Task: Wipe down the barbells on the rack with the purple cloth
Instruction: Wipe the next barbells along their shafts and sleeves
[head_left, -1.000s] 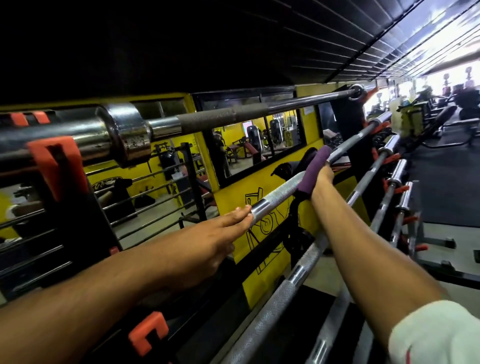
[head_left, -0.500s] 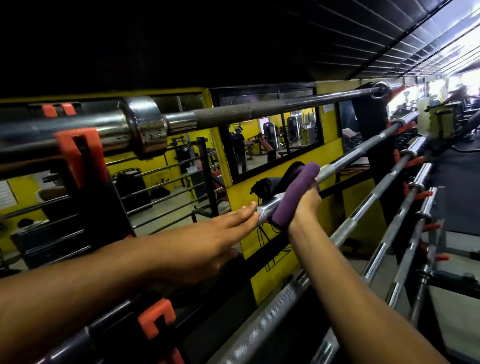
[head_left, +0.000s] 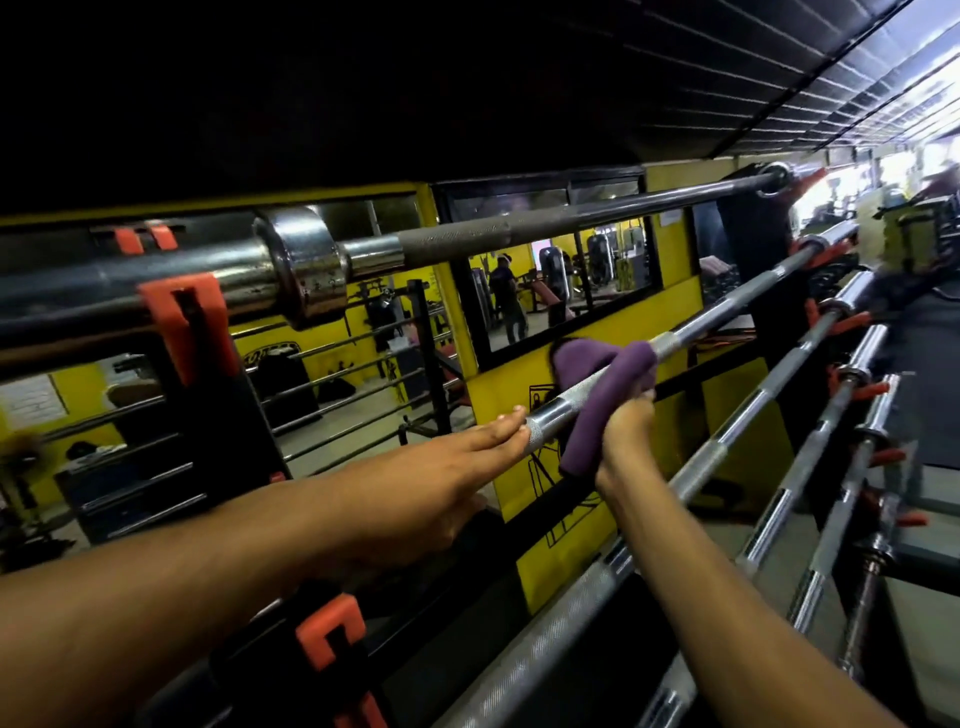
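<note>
Fingers of the left hand lie straight and together, their tips touching the smooth chrome of the second barbell from the near side, with nothing gripped. At about three o'clock from those fingertips, the right hand reaches up from below and holds the purple cloth, which is draped over this same bar and folded down on both sides; its fingers are mostly hidden behind the fabric, so how tightly they curl cannot be told, though the hand plainly clamps the cloth against the bar. Cloth and left fingertips are just apart, with a short stretch of knurled steel showing between them. This bar runs from the lower left toward two o'clock, where its far end rests on the rack. Above it, at twelve o'clock, the top barbell lies in an orange hook, its thick chrome collar at ten o'clock. Toward four o'clock, more barbells sit in stepped rows on orange pegs. Behind the rack is a yellow wall with a mirror.
</note>
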